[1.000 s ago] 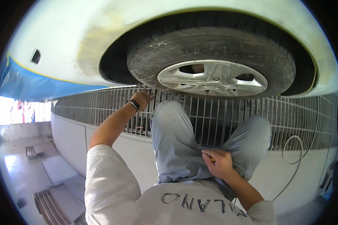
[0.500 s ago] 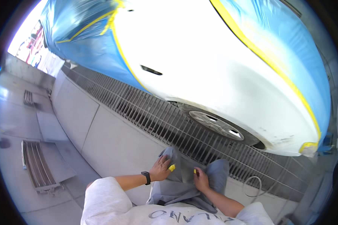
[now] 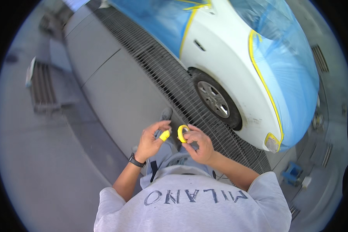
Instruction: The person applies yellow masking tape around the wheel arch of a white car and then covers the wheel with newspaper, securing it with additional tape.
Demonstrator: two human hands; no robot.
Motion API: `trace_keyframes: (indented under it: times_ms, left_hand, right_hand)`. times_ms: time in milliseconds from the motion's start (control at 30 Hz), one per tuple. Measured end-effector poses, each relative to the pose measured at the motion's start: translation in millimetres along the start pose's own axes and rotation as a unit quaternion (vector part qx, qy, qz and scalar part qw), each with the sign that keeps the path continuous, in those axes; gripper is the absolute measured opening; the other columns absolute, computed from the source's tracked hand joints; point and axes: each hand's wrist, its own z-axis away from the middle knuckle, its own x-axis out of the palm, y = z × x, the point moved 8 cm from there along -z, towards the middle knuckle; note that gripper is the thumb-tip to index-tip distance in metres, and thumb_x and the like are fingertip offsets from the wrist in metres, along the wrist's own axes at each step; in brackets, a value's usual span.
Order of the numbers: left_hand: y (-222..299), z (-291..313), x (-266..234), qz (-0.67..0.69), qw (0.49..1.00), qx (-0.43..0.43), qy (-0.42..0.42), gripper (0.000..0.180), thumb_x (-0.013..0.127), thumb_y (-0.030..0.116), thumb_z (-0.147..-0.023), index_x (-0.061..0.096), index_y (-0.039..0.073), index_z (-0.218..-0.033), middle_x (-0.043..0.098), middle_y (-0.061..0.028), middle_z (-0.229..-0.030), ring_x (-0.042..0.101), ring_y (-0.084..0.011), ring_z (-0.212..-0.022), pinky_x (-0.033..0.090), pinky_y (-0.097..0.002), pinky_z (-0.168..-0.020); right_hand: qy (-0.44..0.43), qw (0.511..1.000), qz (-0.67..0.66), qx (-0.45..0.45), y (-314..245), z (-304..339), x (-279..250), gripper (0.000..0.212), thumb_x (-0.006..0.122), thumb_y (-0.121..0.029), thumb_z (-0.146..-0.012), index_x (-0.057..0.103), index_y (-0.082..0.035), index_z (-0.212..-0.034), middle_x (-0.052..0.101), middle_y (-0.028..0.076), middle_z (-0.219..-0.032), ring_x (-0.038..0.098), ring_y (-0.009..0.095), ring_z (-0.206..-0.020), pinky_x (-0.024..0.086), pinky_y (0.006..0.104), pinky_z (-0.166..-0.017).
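Observation:
My right hand [image 3: 200, 145] grips a roll of yellow masking tape [image 3: 180, 133], its ring standing on edge between thumb and fingers. Just to its left, my left hand [image 3: 150, 140] is held with the fingers apart from the thumb. A patch of yellow tape [image 3: 165, 135] covers the end of that thumb. The two hands are close together in front of my waist and do not touch. Beyond them stands a white car body [image 3: 236, 73] with a dark-tyred wheel [image 3: 213, 98]. Blue masking film [image 3: 286, 77] covers parts of the car, edged with yellow tape.
A metal floor grating [image 3: 158, 65] runs beneath the car's side, beside a grey floor panel [image 3: 116, 81]. A slatted metal piece [image 3: 44, 87] lies at the left. A blue object [image 3: 292, 173] sits on the floor at the right.
The view has pulled back from the car and swung round, from crouching to more upright. Both hands have come up from my knees and nearer each other. The tape roll now shows clearly.

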Motion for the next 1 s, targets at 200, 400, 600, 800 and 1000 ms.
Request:
trace_keyframes:
  times_ms: [200, 400, 600, 800, 1000]
  left_hand:
    - [99, 132, -7, 0.041, 0.991, 0.084, 0.094, 0.041, 0.076, 0.018, -0.092, 0.07, 0.004, -0.13, 0.074, -0.0108, -0.108, 0.071, -0.0242, -0.097, 0.055, -0.0342, -0.087]
    - [83, 262, -53, 0.125, 0.951, 0.019, 0.281, 0.019, 0.079, 0.012, -0.088, 0.077, 0.004, -0.105, 0.076, -0.0091, -0.1, 0.07, -0.0231, -0.094, 0.054, -0.0342, -0.085]
    - [56, 375, -89, 0.042, 0.878, 0.011, 0.477, 0.008, 0.074, 0.005, -0.086, 0.073, 0.003, -0.093, 0.072, -0.0104, -0.093, 0.069, -0.0281, -0.088, 0.054, -0.0363, -0.078]
    - [25, 481, -93, 0.041, 0.787, -0.025, 0.615, 0.01, 0.071, 0.005, -0.089, 0.072, 0.002, -0.098, 0.072, -0.0099, -0.093, 0.072, -0.0255, -0.087, 0.056, -0.0353, -0.08]
    - [-15, 607, -89, 0.028, 0.686, -0.09, 0.721, 0.041, 0.071, 0.006, -0.089, 0.065, 0.005, -0.13, 0.067, -0.0127, -0.119, 0.071, -0.027, -0.097, 0.056, -0.0373, -0.086]
  right_hand:
    - [-0.184, 0.977, -0.033, -0.104, -103, 19, 23, 0.032, 0.079, 0.0, -0.082, 0.056, -0.006, -0.103, 0.074, 0.012, -0.1, 0.074, 0.031, -0.098, 0.05, 0.0584, -0.108]
    - [-0.292, 0.942, -0.094, -0.136, -181, 28, 100, 0.02, 0.075, 0.0, -0.081, 0.065, -0.005, -0.098, 0.072, 0.01, -0.094, 0.072, 0.03, -0.09, 0.05, 0.0538, -0.107]
    - [-0.43, 0.878, -0.131, -0.164, -245, 35, 200, 0.025, 0.069, 0.0, -0.086, 0.064, -0.003, -0.111, 0.074, 0.011, -0.083, 0.068, 0.03, -0.074, 0.046, 0.0503, -0.103]
    - [-0.549, 0.816, -0.074, -0.165, -295, 79, 280, 0.027, 0.07, -0.003, -0.088, 0.067, -0.004, -0.115, 0.072, 0.011, -0.08, 0.067, 0.028, -0.079, 0.048, 0.042, -0.09]
    - [-0.667, 0.738, -0.103, -0.005, -324, 151, 357, 0.019, 0.067, -0.005, -0.093, 0.073, -0.006, -0.111, 0.07, 0.008, -0.074, 0.065, 0.021, -0.067, 0.051, 0.0349, -0.073]
